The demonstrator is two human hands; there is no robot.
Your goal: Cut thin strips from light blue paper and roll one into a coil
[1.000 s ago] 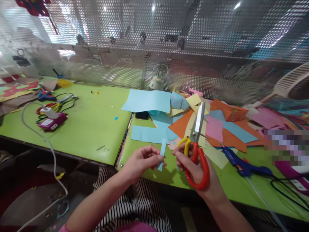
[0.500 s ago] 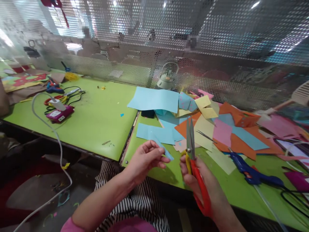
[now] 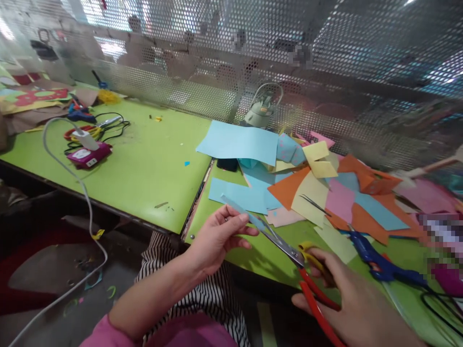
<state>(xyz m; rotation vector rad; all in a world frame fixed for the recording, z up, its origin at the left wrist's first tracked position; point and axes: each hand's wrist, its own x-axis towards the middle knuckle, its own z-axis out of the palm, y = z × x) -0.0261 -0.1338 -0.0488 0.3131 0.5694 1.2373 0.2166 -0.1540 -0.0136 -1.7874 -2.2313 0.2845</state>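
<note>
While left grip (image 3: 213,240) pinches blue strip (image 3: 233,205), right grip (image 3: 356,291) holds red-and-yellow scissors (image 3: 298,259), blades (image 3: 280,244) at strip's end.

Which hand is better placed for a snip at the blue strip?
Probably the right hand: it holds the scissors, blades pointing toward the blue strip. The left hand is busy pinching that strip.

We record the wearer's outfit: pink top (image 3: 197,331) and striped trousers (image 3: 217,296).
At the near left we see a plain pink sleeve (image 3: 114,330) with its edge above the bare left forearm (image 3: 155,294); the top matches it in colour. We note narrow black and white stripes on the trousers, curving with the loose folds of the cloth. We list the left hand (image 3: 213,238) and right hand (image 3: 356,296) as bare.
</note>
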